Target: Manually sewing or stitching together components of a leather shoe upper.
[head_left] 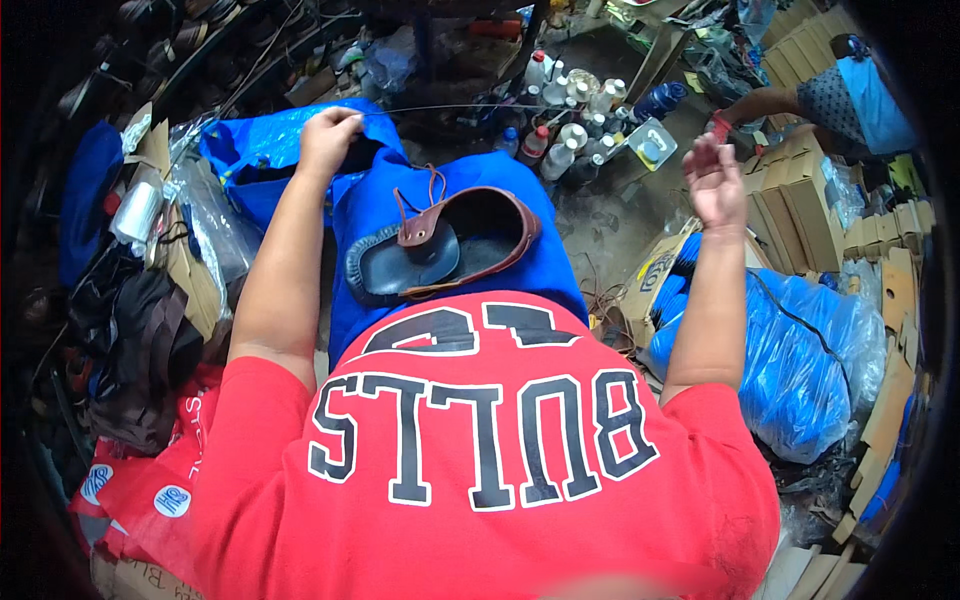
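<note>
Leather, brown and part-stitched, is what we have on our lap: an unfinished shoe lying on its side on the blue cloth spread over our knees, its dark sole facing our left and its open top turned toward our right. We judge it rests there so that both hands can be free to draw out the thread, which runs as a thin pale line well above the shoe.

From the head view, our left hand is raised up and to the left of the shoe, fingers pinched shut on one end of that thread. Our right hand is lifted far to the right of the shoe, fingers loosely spread and curled; whether it grips the other end of the thread we cannot tell, as the line fades before reaching it.

Beyond the shoe stands a cluster of plastic bottles. Right of the shoe lie a blue plastic bag and stacked cardboard boxes, where another person's arm reaches in. Left of the shoe, dark leather scraps pile up.
</note>
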Demonstrator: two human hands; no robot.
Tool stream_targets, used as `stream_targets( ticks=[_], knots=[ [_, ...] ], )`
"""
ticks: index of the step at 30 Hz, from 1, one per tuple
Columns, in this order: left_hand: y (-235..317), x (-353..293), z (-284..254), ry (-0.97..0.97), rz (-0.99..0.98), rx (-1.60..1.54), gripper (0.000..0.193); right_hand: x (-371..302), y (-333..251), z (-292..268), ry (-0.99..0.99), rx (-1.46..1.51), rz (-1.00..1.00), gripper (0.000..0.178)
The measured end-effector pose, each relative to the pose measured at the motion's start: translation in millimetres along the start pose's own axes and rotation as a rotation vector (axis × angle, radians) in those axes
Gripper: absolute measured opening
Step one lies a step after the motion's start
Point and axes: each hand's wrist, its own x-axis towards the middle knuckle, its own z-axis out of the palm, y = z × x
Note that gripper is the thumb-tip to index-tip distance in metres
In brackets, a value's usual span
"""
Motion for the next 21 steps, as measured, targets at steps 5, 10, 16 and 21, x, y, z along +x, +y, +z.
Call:
stream_targets(
  ticks=[5, 10, 16, 21],
  knots=[
    [56.6, -38.6, 36.9, 0.073, -0.004, -0.113, 0.024, 1.9, -101.3, -15.6, -0.114, 0.326, -0.197, 0.029],
    [140.9, -135.5, 81.8, -0.849, -0.353, -0.096, 0.036, -28.5, -176.4, -7.1, -0.058, 0.007, -0.522, 0.019],
    [133.6, -136.7, 122.3, -0.614, -0.501, -0.705, 0.036, -50.1, -91.0, 81.5, 0.024, -0.368, -0.408, 0.029],
    [175.0, -135.8, 76.6, -0.552, -0.303, -1.033, 0.027, -60.1, 14.4, 122.2, -0.141, -0.712, -0.133, 0.017]
  ],
)
